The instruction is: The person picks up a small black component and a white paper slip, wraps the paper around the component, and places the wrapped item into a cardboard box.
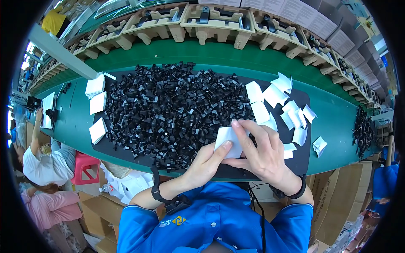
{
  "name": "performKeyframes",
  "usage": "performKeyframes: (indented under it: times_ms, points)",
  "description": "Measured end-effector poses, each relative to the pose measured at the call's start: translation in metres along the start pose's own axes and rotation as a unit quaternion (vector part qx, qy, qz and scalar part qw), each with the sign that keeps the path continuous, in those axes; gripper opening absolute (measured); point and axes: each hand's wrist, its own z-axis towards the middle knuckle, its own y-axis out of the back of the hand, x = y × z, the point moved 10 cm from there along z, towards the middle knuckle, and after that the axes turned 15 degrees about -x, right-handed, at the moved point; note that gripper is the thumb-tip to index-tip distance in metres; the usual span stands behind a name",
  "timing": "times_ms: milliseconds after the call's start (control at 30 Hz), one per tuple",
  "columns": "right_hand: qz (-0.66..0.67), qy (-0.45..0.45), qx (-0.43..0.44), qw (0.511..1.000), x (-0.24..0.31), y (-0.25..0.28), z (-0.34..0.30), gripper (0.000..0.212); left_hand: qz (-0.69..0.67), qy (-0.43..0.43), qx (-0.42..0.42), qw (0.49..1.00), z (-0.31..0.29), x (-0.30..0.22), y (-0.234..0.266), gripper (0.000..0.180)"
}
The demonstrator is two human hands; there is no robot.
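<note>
Since the green workbench [337, 130] takes up most of the view, might as well start there. Along its far side is a long row of tan moulded trays [217, 27] with dark items sitting in them. On the bench lies a big black mat [297, 162], mostly buried under a massive heap of small black parts [168, 109]. Down at the lower right there's a brown cardboard box [337, 194], and off to the left a co-worker in a white top [46, 164] has one arm stretched to the bench, next to a red stool [85, 168]. Both of the person's hands are at the near right edge of the heap: the left hand [206, 164] pinches a small piece of white paper [227, 137], thumb on its face, and the right hand [265, 154] has its index fingertip at the top edge and thumb down by the bottom edge, so it's gripping it too. Three stacks of white paper [98, 130] sit left of the heap, with loose bent sheets [276, 95] scattered to its right. Smallest thing worth a mention: a dark wristband [157, 192] on the left wrist.
</note>
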Motion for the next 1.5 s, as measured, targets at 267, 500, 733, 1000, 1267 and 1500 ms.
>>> performKeyframes:
  times_ms: [267, 500, 733, 1000, 1267, 1500]
  points:
    - [-0.053, 0.102, -0.073, 0.991, 0.020, 0.023, -0.012, 0.059, -0.028, -0.016, 0.008, 0.999, -0.013, 0.000, -0.006, 0.044]
    - [0.017, 0.042, -0.018, 0.999, 0.018, 0.028, -0.003, 0.056, -0.039, 0.026, 0.076, 0.996, -0.025, 0.003, -0.012, 0.045]
    - [-0.054, -0.018, 0.039, 0.998, 0.011, 0.008, -0.004, 0.052, 0.001, -0.057, 0.030, 0.998, -0.019, -0.007, -0.006, 0.038]
    - [-0.143, 0.104, -0.083, 0.981, 0.026, 0.019, -0.013, 0.058, 0.026, -0.051, 0.036, 0.998, -0.013, -0.002, -0.002, 0.035]
    - [0.257, -0.340, 0.045, 0.903, -0.031, 0.000, -0.016, 0.055, 0.443, -0.324, -0.126, 0.826, -0.017, -0.048, 0.008, 0.053]
    - [0.297, -0.248, 0.064, 0.920, -0.027, -0.010, -0.012, 0.056, 0.318, -0.200, -0.027, 0.926, -0.017, -0.046, 0.011, 0.061]
